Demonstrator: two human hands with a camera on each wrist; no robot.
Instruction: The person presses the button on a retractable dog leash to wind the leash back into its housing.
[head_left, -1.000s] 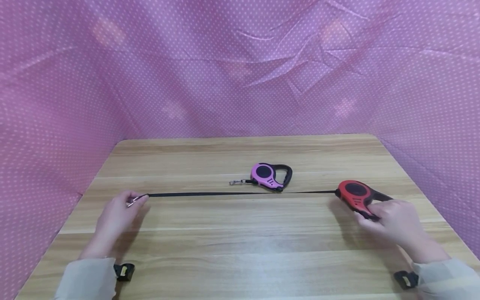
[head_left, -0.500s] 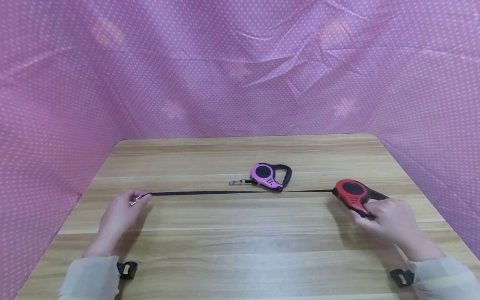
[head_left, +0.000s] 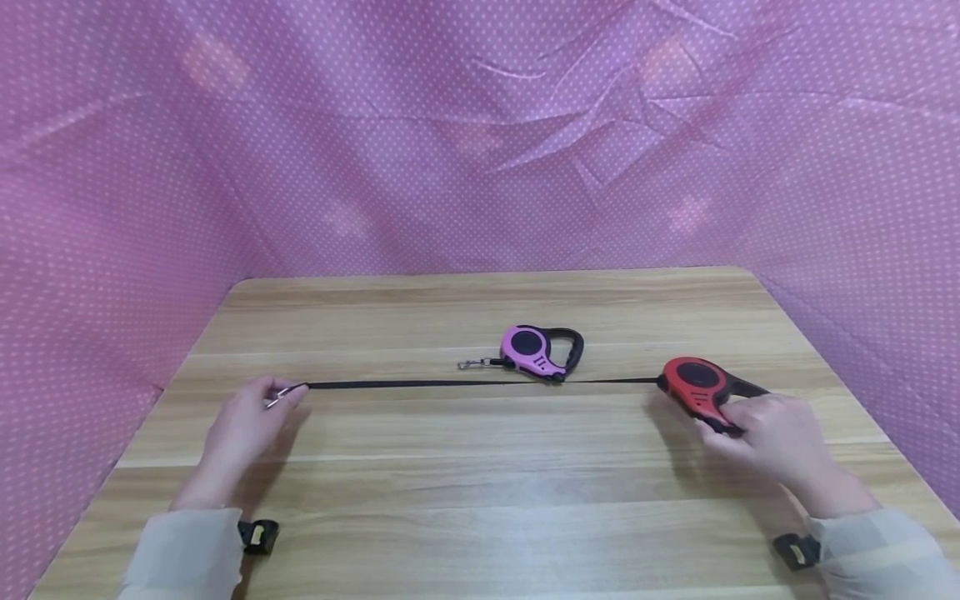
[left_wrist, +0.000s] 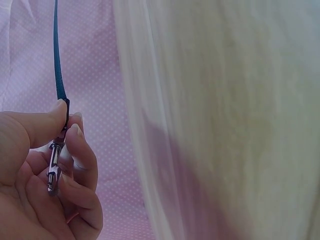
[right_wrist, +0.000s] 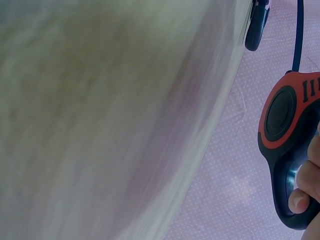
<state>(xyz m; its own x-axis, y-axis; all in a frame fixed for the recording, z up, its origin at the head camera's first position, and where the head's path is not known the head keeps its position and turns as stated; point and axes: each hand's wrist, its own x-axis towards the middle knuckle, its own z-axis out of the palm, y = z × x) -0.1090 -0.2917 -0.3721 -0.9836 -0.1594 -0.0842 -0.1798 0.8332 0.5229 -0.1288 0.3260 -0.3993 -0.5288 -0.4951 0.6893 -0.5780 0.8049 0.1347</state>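
Note:
My right hand [head_left: 780,437] grips the black handle of a red retractable dog leash [head_left: 693,385] on the right side, held above the table. Its black strap [head_left: 405,384] runs out nearly level across the table to my left hand [head_left: 243,425]. In the left wrist view, the left thumb and forefinger pinch the strap's end just above a silver metal clip [left_wrist: 54,165], which hangs in front of the curled fingers. The right wrist view shows fingers [right_wrist: 310,177] wrapped through the handle loop; the rest of that hand is cut off by the frame.
A second leash, pink with a black handle [head_left: 536,350], lies on the wooden table [head_left: 465,483] just behind the strap, its metal clip pointing left. Pink dotted cloth [head_left: 480,167] hangs around the table's back and sides.
Both hands have drawn slightly closer together: the left hand moved right, the right hand moved left with the red leash. The stretch of strap between them is shorter. The pink leash stays put.

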